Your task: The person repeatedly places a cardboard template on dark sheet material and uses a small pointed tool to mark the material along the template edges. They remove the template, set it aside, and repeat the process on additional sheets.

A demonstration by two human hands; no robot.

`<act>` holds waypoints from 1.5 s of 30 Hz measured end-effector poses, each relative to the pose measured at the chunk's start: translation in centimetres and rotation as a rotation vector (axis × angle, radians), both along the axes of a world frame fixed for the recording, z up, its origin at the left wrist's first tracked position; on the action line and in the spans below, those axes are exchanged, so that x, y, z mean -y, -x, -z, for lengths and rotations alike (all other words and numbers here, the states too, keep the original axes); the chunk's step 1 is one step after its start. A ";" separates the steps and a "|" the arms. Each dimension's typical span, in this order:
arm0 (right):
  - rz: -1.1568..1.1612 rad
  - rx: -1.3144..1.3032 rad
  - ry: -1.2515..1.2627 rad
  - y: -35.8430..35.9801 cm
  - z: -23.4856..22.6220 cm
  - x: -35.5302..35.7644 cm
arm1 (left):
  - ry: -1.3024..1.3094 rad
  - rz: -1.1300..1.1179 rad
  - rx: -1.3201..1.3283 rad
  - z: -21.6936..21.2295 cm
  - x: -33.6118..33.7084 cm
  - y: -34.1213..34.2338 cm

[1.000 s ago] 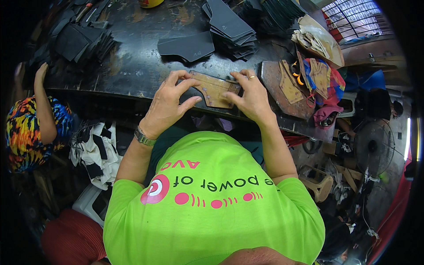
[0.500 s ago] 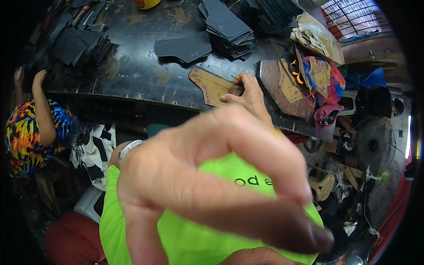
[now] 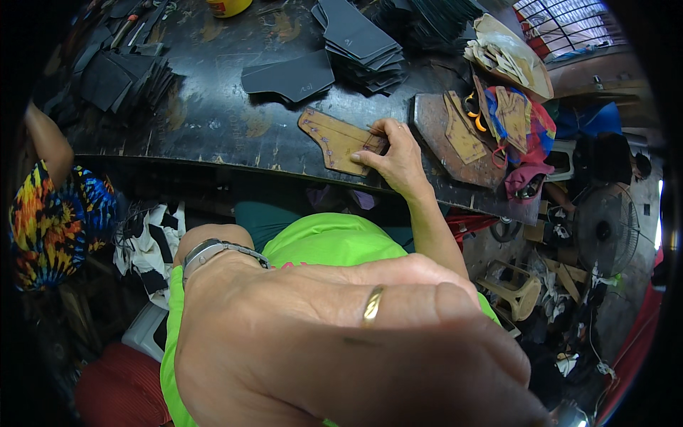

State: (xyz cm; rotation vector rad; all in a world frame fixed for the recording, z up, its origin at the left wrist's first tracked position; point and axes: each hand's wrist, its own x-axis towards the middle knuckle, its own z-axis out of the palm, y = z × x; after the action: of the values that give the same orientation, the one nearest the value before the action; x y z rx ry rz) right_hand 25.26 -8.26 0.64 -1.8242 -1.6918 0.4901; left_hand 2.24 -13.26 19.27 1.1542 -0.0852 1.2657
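My right hand grips the right end of a flat brown pattern template near the table's front edge. Its thumb presses on the face, and the fingers bend over the upper right side. Purple marks and lines run over the template. Very close to the camera, my left hand fills the lower middle, with a gold ring and a metal watch. Its fingertips are hidden, so whether it holds anything does not show. Just beyond the template lies a dark grey cut piece, beside a stack of similar pieces.
More dark pieces lie at the table's left. At the right sit a worn board carrying brown templates, orange-handled scissors and a bag of scraps. A person in a colourful shirt is at the left; a fan stands right.
My left hand has shifted lower and turned, bringing its ring into sight and hiding the curled fingers. The right hand keeps its hold on the template. The view has moved slightly.
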 end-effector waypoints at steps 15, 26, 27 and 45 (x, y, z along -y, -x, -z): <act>-0.013 0.034 -0.007 -0.1 0.0 0.0 | -0.165 0.094 -0.175 0.1 -1.9 1.8; -0.010 0.002 0.021 -0.1 0.0 -0.1 | -0.327 -0.051 -0.538 -1.5 -5.6 4.6; -0.015 -0.003 -0.006 -0.1 0.1 -0.1 | -0.300 -0.097 -0.556 -1.8 -5.9 4.8; -0.024 -0.004 -0.071 0.0 0.5 0.0 | -0.312 -0.214 -0.480 2.1 -9.3 -0.8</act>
State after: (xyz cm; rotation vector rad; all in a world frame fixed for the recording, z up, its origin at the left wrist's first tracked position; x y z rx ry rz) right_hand 25.22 -8.26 0.18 -1.7537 -1.7088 0.4380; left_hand 3.01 -3.93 17.15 1.7482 0.2107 1.1509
